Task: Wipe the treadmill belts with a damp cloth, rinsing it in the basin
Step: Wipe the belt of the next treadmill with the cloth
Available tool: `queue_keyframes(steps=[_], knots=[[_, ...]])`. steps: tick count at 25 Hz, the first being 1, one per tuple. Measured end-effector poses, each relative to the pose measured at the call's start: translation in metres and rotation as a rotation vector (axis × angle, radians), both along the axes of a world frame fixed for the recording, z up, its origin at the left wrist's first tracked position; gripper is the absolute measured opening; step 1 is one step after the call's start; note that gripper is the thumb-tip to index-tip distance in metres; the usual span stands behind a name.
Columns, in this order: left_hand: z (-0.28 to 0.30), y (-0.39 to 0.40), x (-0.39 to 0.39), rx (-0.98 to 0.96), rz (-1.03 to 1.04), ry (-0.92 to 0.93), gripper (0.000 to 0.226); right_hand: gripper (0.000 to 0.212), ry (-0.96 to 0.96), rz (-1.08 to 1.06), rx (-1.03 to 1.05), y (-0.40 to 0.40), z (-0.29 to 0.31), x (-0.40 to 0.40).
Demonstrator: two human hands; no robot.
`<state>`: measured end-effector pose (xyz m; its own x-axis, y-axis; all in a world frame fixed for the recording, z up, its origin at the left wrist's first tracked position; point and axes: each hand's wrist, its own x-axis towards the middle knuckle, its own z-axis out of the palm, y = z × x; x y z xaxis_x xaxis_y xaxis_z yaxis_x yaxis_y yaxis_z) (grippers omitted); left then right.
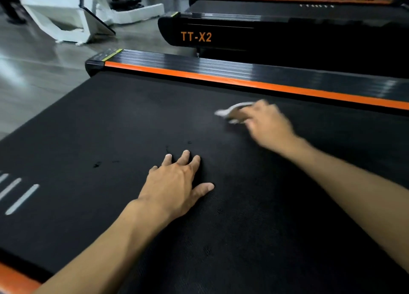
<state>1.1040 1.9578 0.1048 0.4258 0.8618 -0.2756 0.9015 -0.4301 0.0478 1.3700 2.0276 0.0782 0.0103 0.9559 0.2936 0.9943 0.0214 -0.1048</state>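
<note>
Black and bumpy, the treadmill belt [110, 121] fills most of the view, right under the camera. Small dark wet spots sit on it near the middle, and short white stripes [21, 198] mark it at 9 o'clock.

At the middle, the left hand [177, 185] lies flat on the belt. Its fingers are straight and spread a little, with the thumb sticking out to the side. It holds nothing.

Up at 2 o'clock, the right hand [269, 125] is blurry. It presses a small cloth [234, 112] down on the belt. The cloth is pale gray-white and bunched up. Its long side runs from 9 o'clock to 3 o'clock, and its thin loose end points to 9 o'clock. Most of the cloth pokes out past the fingertips on the 10 o'clock side of the hand; the rest is hidden under the fingers. The blur hides whether those fingers curl around it or only push on it.

Just past the cloth, at 12 o'clock from it, runs an orange side rail [243, 81]. Farther off stands another treadmill [287, 41] marked TT-X2.
</note>
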Motion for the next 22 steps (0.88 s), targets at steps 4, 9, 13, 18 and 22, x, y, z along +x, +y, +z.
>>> queue_keyframes(steps=[4,9,13,18,22], knots=[[-0.002,-0.003,-0.001,-0.017,-0.006,0.003,0.076,0.032,0.129,-0.579,-0.082,0.017,0.012,0.090],[-0.003,-0.002,-0.002,-0.013,-0.004,-0.010,0.075,0.032,0.195,-0.191,-0.072,0.029,0.001,-0.040],[-0.002,-0.002,-0.008,-0.016,-0.017,-0.090,0.073,0.039,0.102,0.380,-0.101,0.012,-0.004,-0.091],[0.003,-0.002,-0.040,0.007,-0.027,-0.188,0.066,0.031,0.113,-0.386,-0.053,0.054,0.004,0.017],[0.002,0.005,-0.048,0.062,-0.041,-0.226,0.061,0.031,0.189,-0.284,-0.067,0.046,0.002,-0.040]])
